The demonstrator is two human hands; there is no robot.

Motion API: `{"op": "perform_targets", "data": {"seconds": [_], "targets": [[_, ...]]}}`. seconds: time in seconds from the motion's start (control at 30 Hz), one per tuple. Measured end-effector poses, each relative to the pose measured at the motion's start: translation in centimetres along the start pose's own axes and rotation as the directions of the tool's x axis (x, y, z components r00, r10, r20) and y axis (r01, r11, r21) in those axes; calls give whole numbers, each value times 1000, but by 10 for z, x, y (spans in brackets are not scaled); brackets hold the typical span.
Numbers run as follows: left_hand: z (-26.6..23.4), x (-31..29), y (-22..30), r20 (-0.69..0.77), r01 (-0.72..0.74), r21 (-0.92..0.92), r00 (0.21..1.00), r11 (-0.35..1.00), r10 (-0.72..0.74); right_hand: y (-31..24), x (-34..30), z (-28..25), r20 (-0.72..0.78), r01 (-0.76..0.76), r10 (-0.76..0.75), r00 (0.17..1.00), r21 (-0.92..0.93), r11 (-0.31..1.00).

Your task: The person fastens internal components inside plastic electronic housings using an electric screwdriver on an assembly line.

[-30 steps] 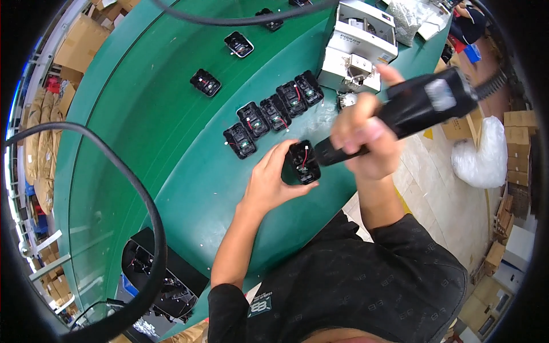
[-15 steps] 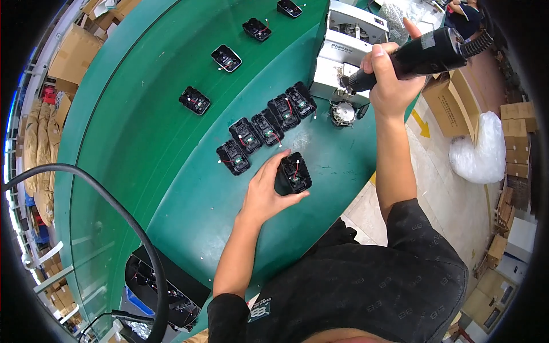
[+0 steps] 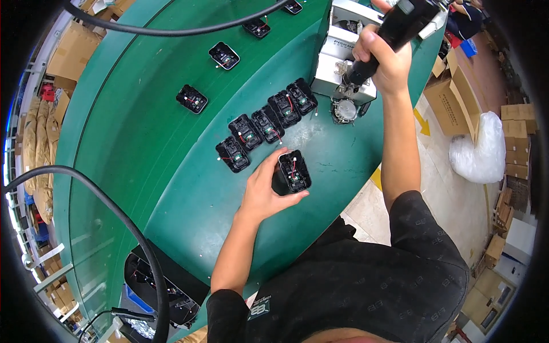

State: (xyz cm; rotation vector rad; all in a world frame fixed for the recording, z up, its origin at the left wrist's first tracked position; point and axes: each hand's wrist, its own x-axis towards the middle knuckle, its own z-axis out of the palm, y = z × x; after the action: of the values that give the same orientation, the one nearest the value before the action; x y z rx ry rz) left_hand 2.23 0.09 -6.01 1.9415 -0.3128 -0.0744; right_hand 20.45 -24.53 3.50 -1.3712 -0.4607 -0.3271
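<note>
My left hand point(image 3: 264, 191) is curled round a black plastic housing point(image 3: 295, 172) with a red wire and a small white connector inside, held at the table. Up at the right, my right hand point(image 3: 390, 64) grips a black electric screwdriver point(image 3: 404, 24). The driver's nose points down at the front of a white screw feeder point(image 3: 333, 68); whether its tip touches a screw is hidden. Several similar open housings point(image 3: 267, 124) with wires stand in a slanting row on the green table, beyond my left hand.
More housings point(image 3: 223, 56) lie spaced along the green conveyor point(image 3: 146, 103). A round metal part point(image 3: 343, 111) sits before the feeder. A black cable point(image 3: 114, 197) arches at the left, over a black bin point(image 3: 150, 280) of parts. An open carton point(image 3: 452, 103) stands right of the table.
My right hand and the screwdriver have shifted up and slightly left at the feeder. A black cable now swings across the top of the view. My left hand and its housing have barely moved.
</note>
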Motion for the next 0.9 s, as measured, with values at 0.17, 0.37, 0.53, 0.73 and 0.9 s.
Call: {"op": "perform_targets", "data": {"seconds": [0.17,0.37,0.53,0.73,0.9], "targets": [[-5,0,3,-62,-78,-201,996,977,66,-1,6,17,-77,26,-51,996,-288,957],[-12,2,14,-97,-115,-325,991,939,88,-5,7,26,-96,21,-43,994,-211,977],[-13,0,16,-84,-99,-261,993,960,80,-9,5,25,-24,-3,0,1000,-130,991],[-13,-1,16,-150,-85,-162,987,983,61,-35,-11,37,-54,-2,-3,999,-88,996],[-16,1,19,-179,-71,-158,983,985,42,-65,-27,53,-50,75,-72,996,77,994]]}}
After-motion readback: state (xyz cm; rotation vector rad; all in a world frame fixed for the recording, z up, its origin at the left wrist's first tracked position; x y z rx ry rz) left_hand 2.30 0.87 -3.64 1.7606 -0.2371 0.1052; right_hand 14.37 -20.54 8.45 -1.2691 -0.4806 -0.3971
